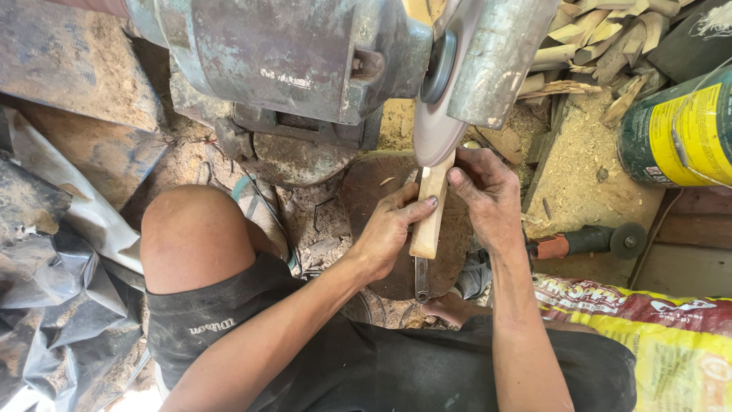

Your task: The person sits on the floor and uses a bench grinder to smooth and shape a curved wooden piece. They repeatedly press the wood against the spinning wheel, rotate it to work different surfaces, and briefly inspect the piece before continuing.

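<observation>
Roughly, left to right:

Plastic sheet [46, 252]: dark and crumpled, lying at the far left beside the person's bare knee [194, 236].

Grinder [305, 61]: a worn grey-green motor body fills the top middle, with sawdust spread on the floor under it.

Disc [436, 130]: a flat pinkish sanding wheel on the grinder's right end, half covered by a metal guard [499, 53].

Left hand [385, 229]: fingers closed around the lower part of the wooden piece, thumb lying along its side.

Wooden piece [428, 214]: a pale, narrow handle-like strip held upright between both hands, its top end touching the lower edge of the disc. A dark metal part sticks out of its bottom end, over a round brown block [366, 198].

Right hand [488, 194]: fingers closed on the upper part of the piece, thumb pressed near the top, just beside the disc.

Progress: judging by its clean pale faces, the piece is already shaped along its length; only the top end is at the disc, so the end work looks unfinished. How much is left there I cannot tell.

Small grinder [591, 240]: a hand tool with an orange body lying on the floor to the right.

Scraps [602, 38]: cut wooden pieces piled at top right, near a green and yellow can [679, 126].

Sack [648, 328]: a yellow and red printed bag at lower right.
</observation>
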